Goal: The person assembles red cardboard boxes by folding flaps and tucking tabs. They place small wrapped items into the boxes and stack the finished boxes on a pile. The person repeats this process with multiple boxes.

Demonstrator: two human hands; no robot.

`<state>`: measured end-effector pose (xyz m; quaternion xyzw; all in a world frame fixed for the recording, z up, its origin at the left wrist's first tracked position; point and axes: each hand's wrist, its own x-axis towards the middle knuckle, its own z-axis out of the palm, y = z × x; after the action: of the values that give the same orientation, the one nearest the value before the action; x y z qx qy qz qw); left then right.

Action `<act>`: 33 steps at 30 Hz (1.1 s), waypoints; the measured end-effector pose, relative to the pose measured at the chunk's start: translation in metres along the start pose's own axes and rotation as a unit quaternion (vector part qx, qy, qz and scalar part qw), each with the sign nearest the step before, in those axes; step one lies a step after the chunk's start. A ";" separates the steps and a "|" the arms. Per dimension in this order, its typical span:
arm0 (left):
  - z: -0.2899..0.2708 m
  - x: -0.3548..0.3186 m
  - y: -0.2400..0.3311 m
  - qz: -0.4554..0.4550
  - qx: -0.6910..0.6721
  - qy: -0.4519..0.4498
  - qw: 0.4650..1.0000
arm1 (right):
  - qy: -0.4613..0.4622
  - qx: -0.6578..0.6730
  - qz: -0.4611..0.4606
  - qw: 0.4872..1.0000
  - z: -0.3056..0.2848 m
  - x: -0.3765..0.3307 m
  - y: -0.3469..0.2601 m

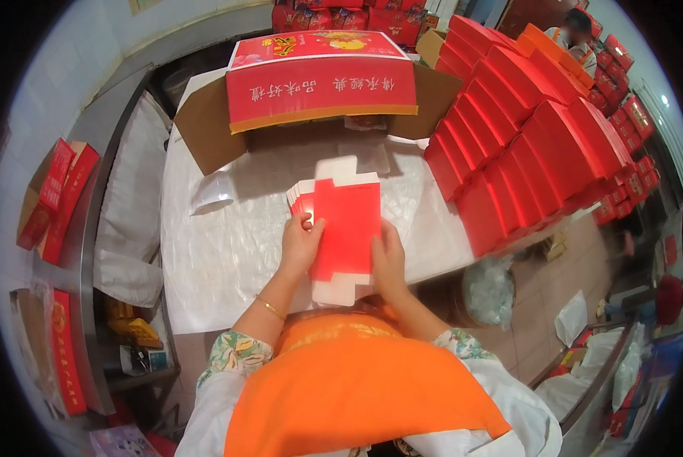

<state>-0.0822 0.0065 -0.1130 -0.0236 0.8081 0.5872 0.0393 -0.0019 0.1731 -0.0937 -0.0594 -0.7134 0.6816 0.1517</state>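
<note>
Between my hands is a flat, unfolded red carton with pale flaps at its top and bottom ends. My left hand grips its left edge, thumb over the red face and fingers curled. At the opposite edge my right hand is closed on the carton, with its fingertips partly hidden. Several more flat cartons show fanned out behind the left edge; whether my left hand holds them too, I cannot tell. All this is above the white-covered table.
A large open cardboard box with a red front stands at the table's far side. Several rows of red boxes rise at the right. A clear plastic bag fills a bin below the table edge. Another person is at the far right.
</note>
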 end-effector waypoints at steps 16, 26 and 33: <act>-0.079 -0.052 0.079 0.185 0.070 -0.268 0.943 | -0.233 -0.383 -0.320 0.835 -0.055 0.023 -0.111; -0.080 -0.061 0.084 0.285 0.118 -0.279 0.909 | -0.332 -0.384 -0.431 0.746 -0.060 0.040 -0.119; -0.079 -0.079 0.097 0.314 0.148 -0.330 0.878 | -0.372 -0.370 -0.528 0.668 -0.054 0.041 -0.142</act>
<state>-0.0141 -0.0388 0.0108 0.4323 0.7910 0.4159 0.1204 -0.0072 0.2270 0.0540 0.5344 -0.8164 0.1332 0.1738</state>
